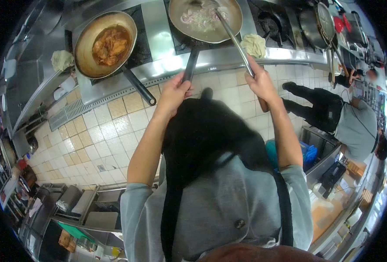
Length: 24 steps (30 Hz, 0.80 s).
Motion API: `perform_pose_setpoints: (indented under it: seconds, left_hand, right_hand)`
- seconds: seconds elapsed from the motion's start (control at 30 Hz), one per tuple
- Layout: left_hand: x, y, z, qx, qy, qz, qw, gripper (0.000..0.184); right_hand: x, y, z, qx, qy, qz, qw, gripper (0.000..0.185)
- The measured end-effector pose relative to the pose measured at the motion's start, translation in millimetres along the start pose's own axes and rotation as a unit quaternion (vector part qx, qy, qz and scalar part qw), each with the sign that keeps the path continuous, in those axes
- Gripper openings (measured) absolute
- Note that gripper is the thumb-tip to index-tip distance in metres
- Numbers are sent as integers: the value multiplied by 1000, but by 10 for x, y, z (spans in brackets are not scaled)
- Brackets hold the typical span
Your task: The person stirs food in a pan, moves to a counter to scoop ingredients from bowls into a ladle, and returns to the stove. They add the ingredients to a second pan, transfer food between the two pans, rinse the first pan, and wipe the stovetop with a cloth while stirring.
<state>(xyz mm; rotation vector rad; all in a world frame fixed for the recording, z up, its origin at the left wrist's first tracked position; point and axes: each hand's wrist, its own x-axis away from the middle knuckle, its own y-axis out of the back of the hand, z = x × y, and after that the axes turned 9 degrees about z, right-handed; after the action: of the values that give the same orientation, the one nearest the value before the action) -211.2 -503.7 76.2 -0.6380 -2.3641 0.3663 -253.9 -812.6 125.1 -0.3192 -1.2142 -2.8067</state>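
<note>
Top centre of the frame, here's the pan (231, 28), its far rim cut off by the edge, pale onion-like pieces (202, 24) gathered loosely in its middle; stirring them well, I'd judge, calls for a steady handle and low sweeps along the base, turning stray bits inward; quick flicks could send some over the side; worth minding, too, the second pan (82, 52) at upper left, glossy brown food (111, 46) inside, its black handle (139, 85) jutting out near the left hand (174, 93)! That hand, just above centre, is curled round the end of the first pan's dark grip (191, 63); the right hand (260, 83), right of centre, is closed round the long-handled utensil (233, 40), whose working end reaches into the pan; how tightly either one squeezes, I can't tell; a crumpled cloth (253, 46) lies just beside.
</note>
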Motion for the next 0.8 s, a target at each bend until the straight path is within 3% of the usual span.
perform_pose_setpoints:
  seconds: [0.07, 0.1, 0.17, 0.27, 0.33, 0.43, 0.7, 0.8]
  left_hand:
    - [-13, 18, 19, 7, 0, -1, 1000, 43]
    - [-25, 24, 29, 17, 0, -4, 1000, 44]
    - [-33, 38, 46, 16, -4, 3, 1000, 44]
    - [-45, 33, 36, 6, -8, 5, 1000, 44]
    - [-45, 61, 26, -2, -10, -1, 1000, 44]
    - [-48, 87, 27, 4, -17, 21, 1000, 44]
    - [-16, 129, 145, -17, -12, 18, 1000, 51]
    - [-7, 139, 177, -31, -8, 1, 999, 51]
  right_hand:
    - [55, 184, -15, 162, 123, 11, 979, 69]
    - [120, 328, 62, 164, 124, 9, 979, 69]
    - [380, 664, 334, 216, 40, 107, 970, 72]
    - [724, 991, 557, 248, -21, 137, 959, 72]
    - [872, 1136, 632, 229, -84, 157, 957, 70]
    - [983, 1154, 409, 197, -18, 130, 972, 68]
    - [436, 301, 19, 84, 9, 21, 996, 60]
    - [403, 24, -8, -19, -59, -5, 998, 57]
